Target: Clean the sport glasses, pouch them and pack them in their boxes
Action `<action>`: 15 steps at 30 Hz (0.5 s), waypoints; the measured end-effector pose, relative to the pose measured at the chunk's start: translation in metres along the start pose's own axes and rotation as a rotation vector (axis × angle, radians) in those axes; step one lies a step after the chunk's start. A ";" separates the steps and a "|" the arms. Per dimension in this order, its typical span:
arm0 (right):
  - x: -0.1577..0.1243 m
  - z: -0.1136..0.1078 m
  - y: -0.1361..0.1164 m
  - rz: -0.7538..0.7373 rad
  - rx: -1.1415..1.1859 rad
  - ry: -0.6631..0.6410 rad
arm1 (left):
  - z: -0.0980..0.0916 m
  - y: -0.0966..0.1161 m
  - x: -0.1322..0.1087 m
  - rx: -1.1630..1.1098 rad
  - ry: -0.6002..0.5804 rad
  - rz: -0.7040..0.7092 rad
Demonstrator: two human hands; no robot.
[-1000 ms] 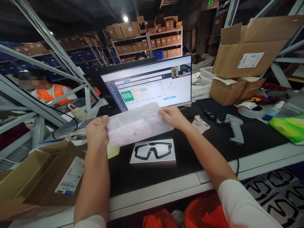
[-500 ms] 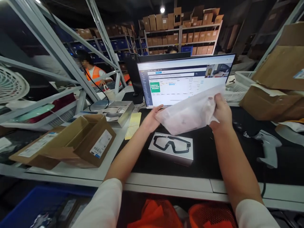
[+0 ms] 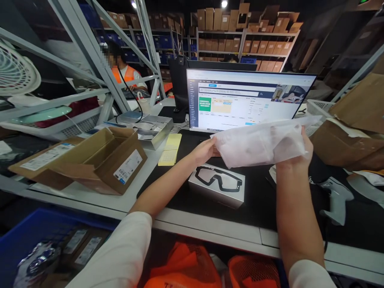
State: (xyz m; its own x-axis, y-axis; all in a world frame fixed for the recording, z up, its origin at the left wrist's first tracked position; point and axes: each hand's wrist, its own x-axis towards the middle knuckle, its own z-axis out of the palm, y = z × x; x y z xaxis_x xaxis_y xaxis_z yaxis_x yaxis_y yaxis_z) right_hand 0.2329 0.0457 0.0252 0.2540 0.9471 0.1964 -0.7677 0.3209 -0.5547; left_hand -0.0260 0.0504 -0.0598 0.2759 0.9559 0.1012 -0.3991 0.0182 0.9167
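Note:
Stretched between my two hands is a whitish, translucent plastic bag [image 3: 258, 144], lifted above the black mat in front of the monitor. Its contents are too blurred to make out. My left hand [image 3: 207, 151] pinches the bag's left end. At the other end, my right hand [image 3: 300, 154] grips it from the side, with the fingers partly behind the plastic. Below the bag, a silver-grey glasses box [image 3: 217, 186] with a picture of wraparound glasses lies on the mat, touched by neither hand.
The lit monitor [image 3: 240, 100] stands behind the bag. On the right are a barcode scanner [image 3: 337, 198] and cardboard boxes [image 3: 345, 140]. To the left sit an opened carton [image 3: 102, 164], yellow paper slips [image 3: 170, 150] and a grey tray [image 3: 156, 130]. A co-worker in an orange vest [image 3: 127, 74] sits beyond the frame.
Both hands have carried the bag to the right, and it now lies more level. The whole view has shifted slightly. The glasses box has stayed on the mat.

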 end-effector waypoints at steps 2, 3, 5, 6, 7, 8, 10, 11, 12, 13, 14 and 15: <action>0.005 -0.007 -0.002 -0.132 -0.229 0.027 | -0.005 0.003 0.002 0.053 0.228 0.177; 0.008 -0.011 -0.004 -0.209 -0.391 0.038 | -0.010 0.007 0.003 0.099 0.355 0.294; 0.013 -0.021 -0.009 -0.297 -0.766 0.015 | -0.021 0.018 0.002 0.194 0.529 0.480; 0.015 -0.025 -0.011 -0.294 -0.933 -0.020 | -0.026 0.025 0.001 0.224 0.555 0.520; 0.016 -0.029 -0.013 -0.284 -1.076 -0.058 | -0.030 0.032 -0.001 0.230 0.547 0.520; 0.017 -0.032 -0.014 -0.271 -1.161 -0.088 | -0.033 0.039 -0.003 0.209 0.519 0.491; 0.017 -0.035 -0.015 -0.236 -1.145 -0.104 | -0.032 0.048 -0.006 0.102 0.460 0.401; 0.017 -0.034 -0.014 -0.225 -1.098 -0.096 | -0.030 0.049 -0.007 0.030 0.446 0.349; 0.016 -0.033 -0.012 -0.218 -1.036 -0.077 | -0.026 0.048 -0.006 -0.047 0.436 0.292; 0.015 -0.030 -0.010 -0.216 -0.945 -0.052 | -0.022 0.045 -0.006 -0.121 0.422 0.225; 0.014 -0.027 -0.007 -0.216 -0.821 -0.031 | -0.017 0.040 -0.004 -0.186 0.393 0.148; 0.012 -0.023 -0.004 -0.217 -0.679 -0.020 | -0.011 0.034 -0.003 -0.236 0.346 0.061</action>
State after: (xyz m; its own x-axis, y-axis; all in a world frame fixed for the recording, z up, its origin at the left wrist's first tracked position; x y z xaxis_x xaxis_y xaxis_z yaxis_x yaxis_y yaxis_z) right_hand 0.2521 0.0562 0.0113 0.3438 0.8630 0.3702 -0.1635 0.4432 -0.8814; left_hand -0.0500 0.0514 -0.0336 -0.0486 0.9986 -0.0200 -0.6059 -0.0135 0.7954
